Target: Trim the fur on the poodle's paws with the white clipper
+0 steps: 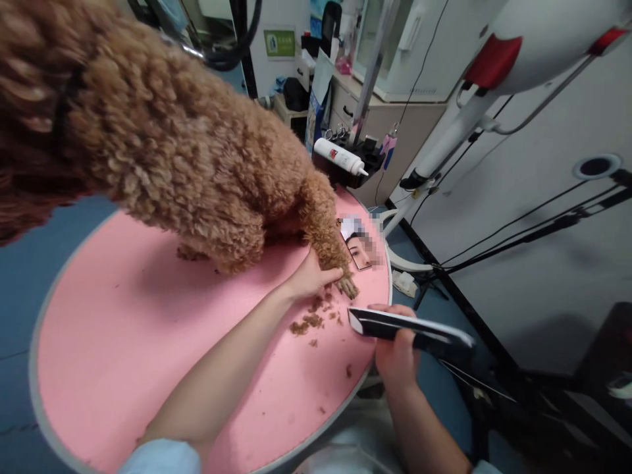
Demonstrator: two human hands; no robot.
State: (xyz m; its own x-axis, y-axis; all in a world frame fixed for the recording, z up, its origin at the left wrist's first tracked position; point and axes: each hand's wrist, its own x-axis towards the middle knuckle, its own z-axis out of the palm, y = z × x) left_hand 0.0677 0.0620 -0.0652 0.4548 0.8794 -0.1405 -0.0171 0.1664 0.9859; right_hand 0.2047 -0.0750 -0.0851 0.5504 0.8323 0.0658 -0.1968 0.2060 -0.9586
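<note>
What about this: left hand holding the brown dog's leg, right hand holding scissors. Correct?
Not quite: the head view shows the right hand holding a hair clipper, not scissors. The left hand does hold the brown dog's leg.

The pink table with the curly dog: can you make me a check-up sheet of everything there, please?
Surface: pink table, rounded edge.
Job's things: curly brown dog on the table; hair clipper near its paw, not touching it.
Clutter: loose brown fur tufts near the paw; white bottle lying on its side.
Left hand: holds the dog's lower leg.
Right hand: grips the clipper.
Cables: thin black cord hanging by the white cabinet.
Surroundings: blue floor, pale wall.
</note>
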